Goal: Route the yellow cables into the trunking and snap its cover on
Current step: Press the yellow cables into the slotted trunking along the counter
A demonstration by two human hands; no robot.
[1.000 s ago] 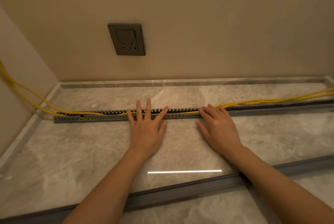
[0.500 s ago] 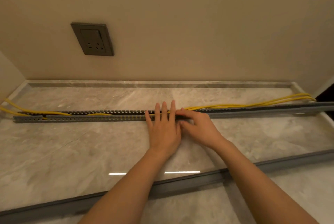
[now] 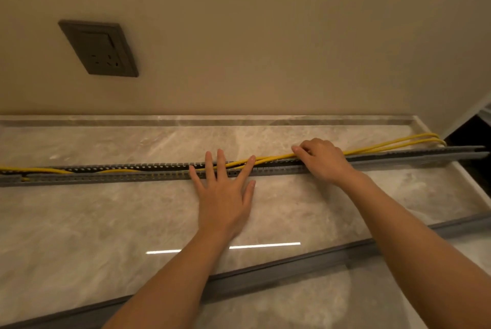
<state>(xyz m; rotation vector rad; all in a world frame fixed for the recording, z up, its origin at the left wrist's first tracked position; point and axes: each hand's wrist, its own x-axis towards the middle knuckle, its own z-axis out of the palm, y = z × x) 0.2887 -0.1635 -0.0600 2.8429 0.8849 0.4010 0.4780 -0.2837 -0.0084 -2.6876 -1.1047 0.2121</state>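
Head view, read from left to right. On the wall at upper left is a dark socket (image 3: 99, 48). Below it, on the marble slab (image 3: 93, 222), a grey slotted trunking (image 3: 106, 175) runs from the left edge to the far right, with its top uncovered. At its left end the yellow cables (image 3: 47, 170) lie down inside the channel.

Near the middle, my left hand (image 3: 224, 190) lies flat and released, palm on the slab and fingers straight and spread. Its fingertips reach across the trunking, and the forefinger touches the cables where they begin to climb out of the channel.

Just to the right, my right hand (image 3: 322, 160) sits over the trunking with its fingers curled round the cables, grasping them above the far wall of the channel. Beyond this hand the cables run outside the trunking, along its far side, and bend at the slab's right corner.

Nearest to me, the long grey cover (image 3: 279, 270) lies loose on the slab, well apart from the trunking, passing under both forearms.
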